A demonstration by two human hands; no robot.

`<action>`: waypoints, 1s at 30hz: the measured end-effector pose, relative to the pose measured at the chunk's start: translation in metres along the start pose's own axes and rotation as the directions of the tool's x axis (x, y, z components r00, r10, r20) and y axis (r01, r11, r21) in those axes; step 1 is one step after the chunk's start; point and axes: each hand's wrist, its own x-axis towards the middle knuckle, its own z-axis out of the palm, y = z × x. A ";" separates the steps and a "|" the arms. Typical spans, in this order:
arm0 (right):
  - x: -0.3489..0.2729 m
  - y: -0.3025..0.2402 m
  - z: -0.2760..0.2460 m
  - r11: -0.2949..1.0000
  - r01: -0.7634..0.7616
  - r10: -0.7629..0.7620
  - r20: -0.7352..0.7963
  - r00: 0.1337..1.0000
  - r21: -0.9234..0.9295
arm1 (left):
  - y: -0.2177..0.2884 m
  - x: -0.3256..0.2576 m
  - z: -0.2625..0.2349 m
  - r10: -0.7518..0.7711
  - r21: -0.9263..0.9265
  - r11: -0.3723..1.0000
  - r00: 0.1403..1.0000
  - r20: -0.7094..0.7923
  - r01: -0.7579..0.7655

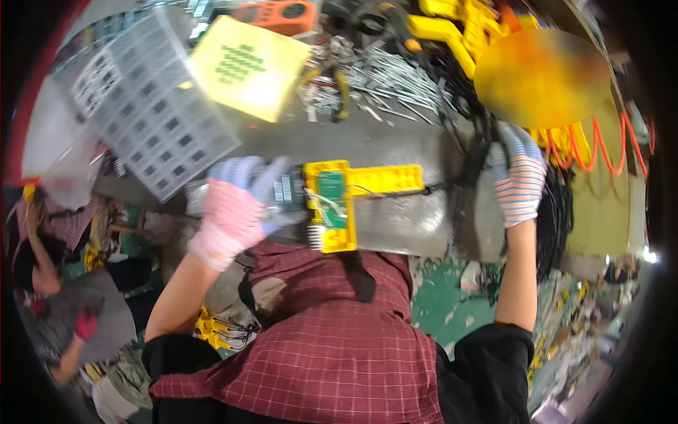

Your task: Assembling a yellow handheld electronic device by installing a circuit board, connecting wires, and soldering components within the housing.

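Observation:
A yellow plastic housing [341, 244] with a long arm lies across the near part of the grey table; a green circuit board [330, 185] and thin wires sit in it. From its arm a black cable [436, 188] runs right. My left hand [232, 208], in a pale striped glove, is closed around a grey see-through block [287, 192] with a printed label, against the housing's left side; blur hides its exact shape. At the table's right, my right hand [520, 175], gloved too, has its fingers stretched out beside a bundle of black cables [482, 134].
Long metal screws [395, 78] lie heaped at the back, near a yellow card [247, 67] and a clear compartment box [159, 106]. Yellow housings [452, 28] and a red coiled hose [597, 152] are back right. Another person [67, 311] sits at lower left.

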 end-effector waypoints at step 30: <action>-0.017 -0.037 0.021 0.932 0.305 -0.352 0.292 0.889 0.194 | 0.044 0.072 0.009 0.267 -0.426 0.864 0.962 -0.064 -0.268</action>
